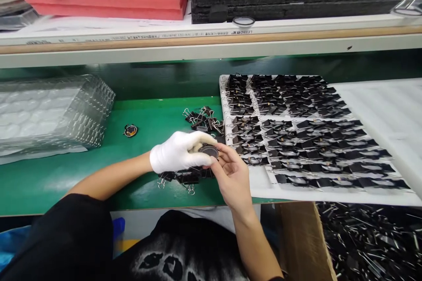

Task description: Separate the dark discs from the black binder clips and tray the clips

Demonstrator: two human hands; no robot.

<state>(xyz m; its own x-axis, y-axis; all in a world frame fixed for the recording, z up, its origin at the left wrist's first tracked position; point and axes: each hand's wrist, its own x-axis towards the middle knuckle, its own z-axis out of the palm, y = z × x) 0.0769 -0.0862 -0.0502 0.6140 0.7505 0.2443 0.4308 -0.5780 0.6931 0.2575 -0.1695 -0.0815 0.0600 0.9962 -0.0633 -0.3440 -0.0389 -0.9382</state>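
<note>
While the white-gloved left hand point(184, 151) pinches one flat, round, dark disc point(209, 152) over the smooth green tabletop point(141, 197), the bare right hand point(233, 178) holds the disc's right edge between thumb and fingertips. One black-rimmed round part point(130, 130) lies leftward; black binder clips point(204, 118) with wire handles, too many for me to count, lie heaped about the hands.

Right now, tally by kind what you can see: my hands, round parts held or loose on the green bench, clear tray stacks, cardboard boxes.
Hands: 2 (gloved left hand, bare right hand)
Round parts: 2 (held part, loose part)
Clear tray stack: 1
Cardboard box: 1
Total: 6
</note>
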